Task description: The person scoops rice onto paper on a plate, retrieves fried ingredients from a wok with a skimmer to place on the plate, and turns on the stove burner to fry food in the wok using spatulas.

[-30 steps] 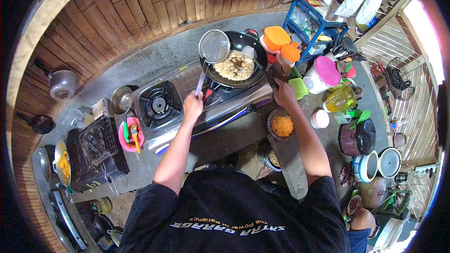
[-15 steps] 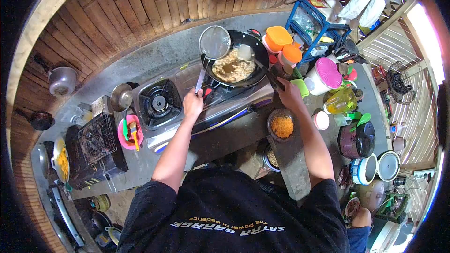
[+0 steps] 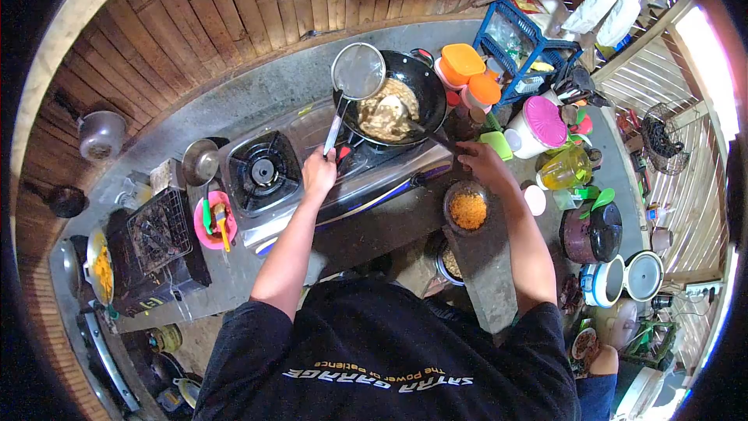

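Observation:
My left hand is closed around the handle of a round mesh strainer, which hangs over the left side of a black wok. In my right hand is the dark handle of a spatula. The spatula's head dips into pale, lumpy food sitting in oil in the wok. The wok rests on the right burner of a two-burner gas stove, and the left burner has nothing on it. Below my right hand, a dark bowl holds orange shreds.
Left of the stove are a pink bowl with brushes and a wire grill rack. On the right stand orange-lidded tubs, a blue rack, a pink-lidded container and an oil jug. Someone's knee shows at lower right.
My right hand has moved slightly right and toward me, drawing the spatula head lower into the food. The strainer in my left hand stays almost in place.

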The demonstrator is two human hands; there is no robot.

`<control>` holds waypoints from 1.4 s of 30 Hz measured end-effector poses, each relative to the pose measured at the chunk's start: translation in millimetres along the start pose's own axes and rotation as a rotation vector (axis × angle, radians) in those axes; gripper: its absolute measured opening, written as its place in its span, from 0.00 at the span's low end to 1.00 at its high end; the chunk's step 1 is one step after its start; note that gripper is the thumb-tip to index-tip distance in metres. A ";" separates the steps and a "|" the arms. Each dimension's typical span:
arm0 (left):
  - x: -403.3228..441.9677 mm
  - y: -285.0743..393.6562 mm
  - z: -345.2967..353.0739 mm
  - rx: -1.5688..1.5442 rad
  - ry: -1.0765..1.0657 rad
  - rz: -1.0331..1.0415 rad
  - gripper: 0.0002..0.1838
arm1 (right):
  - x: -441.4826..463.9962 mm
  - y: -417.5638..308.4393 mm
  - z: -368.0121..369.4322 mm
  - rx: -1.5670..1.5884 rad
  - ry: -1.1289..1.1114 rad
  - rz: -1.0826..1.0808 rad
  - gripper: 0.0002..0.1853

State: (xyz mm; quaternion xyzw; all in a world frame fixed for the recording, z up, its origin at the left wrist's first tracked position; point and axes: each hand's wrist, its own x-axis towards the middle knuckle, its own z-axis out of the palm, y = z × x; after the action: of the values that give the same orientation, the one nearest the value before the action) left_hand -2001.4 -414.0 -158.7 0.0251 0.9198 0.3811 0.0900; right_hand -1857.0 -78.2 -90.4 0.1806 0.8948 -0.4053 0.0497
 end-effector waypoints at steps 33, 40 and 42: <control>10.0 -8.6 4.6 -0.066 -0.087 -0.072 0.20 | 16.5 18.1 -2.0 -0.349 0.116 -0.120 0.23; 10.2 -7.9 3.9 -0.048 -0.098 -0.066 0.20 | -2.8 -8.1 -3.0 0.119 -0.142 0.134 0.21; 11.9 -10.5 5.6 -0.038 -0.098 -0.056 0.20 | 3.9 0.9 1.7 0.116 -0.058 0.112 0.22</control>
State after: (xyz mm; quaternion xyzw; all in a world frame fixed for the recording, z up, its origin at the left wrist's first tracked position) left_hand -2011.9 -416.2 -171.7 0.0162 0.9071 0.3943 0.1462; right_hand -1860.4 -77.8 -93.1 0.2213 0.8564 -0.4581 0.0877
